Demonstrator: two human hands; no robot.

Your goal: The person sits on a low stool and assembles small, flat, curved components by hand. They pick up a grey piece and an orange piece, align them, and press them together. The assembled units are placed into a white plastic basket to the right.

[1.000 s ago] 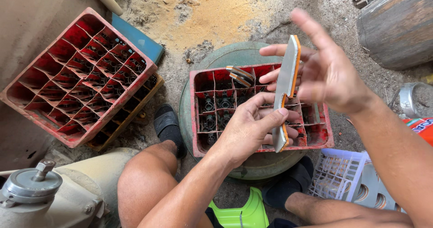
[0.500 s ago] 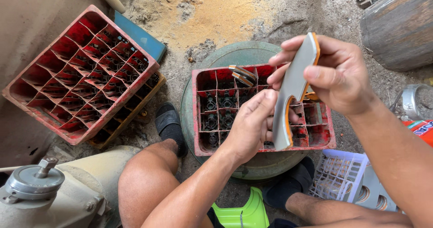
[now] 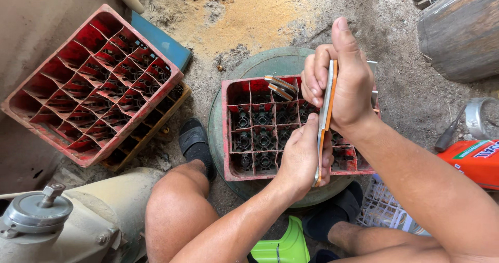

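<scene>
Orange-edged flat tool (image 3: 325, 122) is held edge-on above the small red crate (image 3: 236, 138), clamped at both ends. Its upper end is gripped by the right hand (image 3: 345, 81), fingers wrapped round it and thumb laid along the top; its lower end is pinched by the left hand (image 3: 301, 156). Dark round parts (image 3: 262, 138) are seen in the crate's compartments, and the crate is set on a green round drum (image 3: 270, 65). Left of the crate, a larger red crate (image 3: 91, 86) is tilted on the sandy ground.
</scene>
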